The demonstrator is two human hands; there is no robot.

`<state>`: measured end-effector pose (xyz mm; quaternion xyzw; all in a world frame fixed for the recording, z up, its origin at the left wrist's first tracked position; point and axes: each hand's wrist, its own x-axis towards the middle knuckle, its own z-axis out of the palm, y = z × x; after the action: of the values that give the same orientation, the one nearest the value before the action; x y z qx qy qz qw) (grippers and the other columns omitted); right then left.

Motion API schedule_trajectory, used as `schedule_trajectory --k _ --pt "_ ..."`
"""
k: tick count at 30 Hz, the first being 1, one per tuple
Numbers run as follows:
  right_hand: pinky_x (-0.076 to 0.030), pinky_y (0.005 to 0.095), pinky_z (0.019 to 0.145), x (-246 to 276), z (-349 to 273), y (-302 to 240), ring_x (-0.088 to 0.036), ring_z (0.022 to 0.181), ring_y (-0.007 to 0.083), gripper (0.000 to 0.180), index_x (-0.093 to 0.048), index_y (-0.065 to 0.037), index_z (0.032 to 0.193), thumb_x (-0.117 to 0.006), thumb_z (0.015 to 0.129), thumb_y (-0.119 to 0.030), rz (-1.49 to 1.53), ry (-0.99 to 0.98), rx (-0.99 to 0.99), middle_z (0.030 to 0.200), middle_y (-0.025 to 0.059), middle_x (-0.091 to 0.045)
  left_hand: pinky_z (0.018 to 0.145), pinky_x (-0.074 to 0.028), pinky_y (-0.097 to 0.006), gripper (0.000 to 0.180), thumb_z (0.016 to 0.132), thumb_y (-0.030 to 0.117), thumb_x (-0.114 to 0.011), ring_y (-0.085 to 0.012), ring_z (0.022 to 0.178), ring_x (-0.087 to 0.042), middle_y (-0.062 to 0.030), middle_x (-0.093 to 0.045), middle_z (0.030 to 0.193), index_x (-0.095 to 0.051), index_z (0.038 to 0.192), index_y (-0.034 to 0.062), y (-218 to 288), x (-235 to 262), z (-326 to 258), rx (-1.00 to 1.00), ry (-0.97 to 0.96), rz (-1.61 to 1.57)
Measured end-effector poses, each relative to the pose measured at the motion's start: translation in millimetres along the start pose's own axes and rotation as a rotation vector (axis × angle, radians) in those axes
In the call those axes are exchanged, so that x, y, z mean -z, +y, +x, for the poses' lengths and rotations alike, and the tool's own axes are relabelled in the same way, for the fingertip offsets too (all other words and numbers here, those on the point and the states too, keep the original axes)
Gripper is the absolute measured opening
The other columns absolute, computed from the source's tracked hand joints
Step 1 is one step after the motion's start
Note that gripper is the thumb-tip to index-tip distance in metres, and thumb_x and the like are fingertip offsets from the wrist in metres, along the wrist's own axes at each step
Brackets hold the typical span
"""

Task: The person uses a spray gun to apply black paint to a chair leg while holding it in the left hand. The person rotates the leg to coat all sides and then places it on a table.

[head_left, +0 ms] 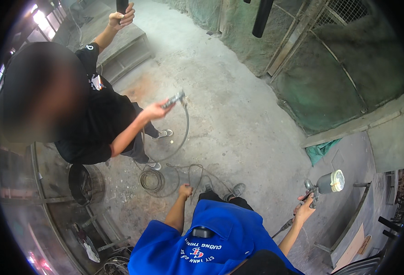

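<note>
My right hand (305,207) is wrapped round the handle of a spray gun (313,190). A grey paint cup (329,182) with a pale, stained end sticks out to the right of the gun. From below the grip, an air hose (284,226) runs down toward my side. My left hand (185,190) is closed in front of me, close to thin hose loops on the floor; what it holds, if anything, is hidden. At the left, a person in black (103,123) grips another spray gun (174,99) with a hose hanging from it, and raises a dark object (122,6) in the other hand.
A coiled hose (151,181) lies on the concrete floor, its loose loops near my feet. A metal drum (86,184) stands at the left, and a low grey bench (124,57) behind the person. Green, dust-covered sheeting (321,87) lines the far right. Metal panels (390,142) stand at the right.
</note>
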<state>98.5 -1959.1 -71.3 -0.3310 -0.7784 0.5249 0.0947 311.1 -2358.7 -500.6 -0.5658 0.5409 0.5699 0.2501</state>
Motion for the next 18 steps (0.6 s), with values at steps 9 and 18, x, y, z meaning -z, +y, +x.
schedule_trajectory --k 9,18 --pt "-0.026 0.0277 0.036 5.3 6.7 3.3 -0.038 0.035 0.0085 0.04 -0.067 -0.001 0.116 -0.055 0.106 -0.038 -0.048 -0.033 0.032 0.074 0.0059 -0.065 0.056 -0.051 -0.036 0.043 0.084 0.014 -0.07 -0.0208 0.067 -0.068 -0.0114 -0.073 0.088 -0.061 0.126 0.0071 -5.4 -5.9 -13.8 -0.06 0.028 -0.054" --pt "-0.026 0.0284 0.036 10.9 5.9 -2.1 -0.038 0.037 0.008 0.038 -0.068 0.0 0.115 -0.056 0.106 -0.035 -0.07 -0.12 0.079 0.072 0.0064 -0.066 0.062 -0.054 -0.033 0.04 0.088 0.012 -0.067 -0.0184 0.07 -0.068 -0.0134 -0.072 0.089 -0.062 0.126 -0.001 9.8 -27.6 -20.5 -0.345 0.065 -0.035"
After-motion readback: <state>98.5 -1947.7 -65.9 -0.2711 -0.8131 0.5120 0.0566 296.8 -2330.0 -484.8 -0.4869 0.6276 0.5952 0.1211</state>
